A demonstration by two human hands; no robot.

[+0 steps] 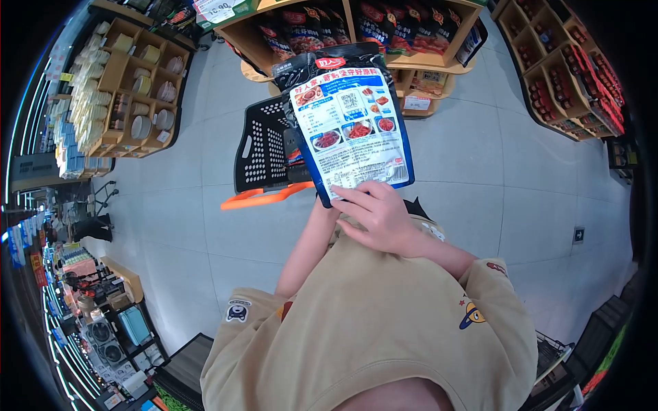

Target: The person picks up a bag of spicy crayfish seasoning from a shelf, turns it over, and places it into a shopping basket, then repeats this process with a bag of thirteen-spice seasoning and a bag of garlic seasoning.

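Right hand (380, 216) grips the bottom edge of a blue-and-black sauce packet (353, 127); fingers (356, 198) curled over the packet's lower front, partly closed around it. The packet stands up from the fingers, tilted slightly left at the top, its back panel with white label, QR code and food photos facing the camera. Almost the whole packet sits above the fingertips; only the bottom strip is under them.

Left hand: forearm (305, 250) runs up from the beige sleeve to just behind the packet's bottom-left corner, the hand itself hidden behind packet and right hand. Can't tell how open its fingers are or what they hold.

Black perforated shopping basket (264, 151) sits up-left of the fingers, behind the packet, right part covered by it. Orange handle (264, 197) lies just left of the fingertips, running left and slightly down at about the packet's bottom corner. Whether the left hand carries the handle can't be seen.

Wooden shelf (404, 65) with red-and-black packets above the packet's top edge, well past the fingers. More shelving with red goods (569, 75) far up-right; wooden rack of bowls (140, 82) far up-left. Grey tiled floor (480, 178) right of the fingers. Beige sweatshirt (377, 322) below the hand.
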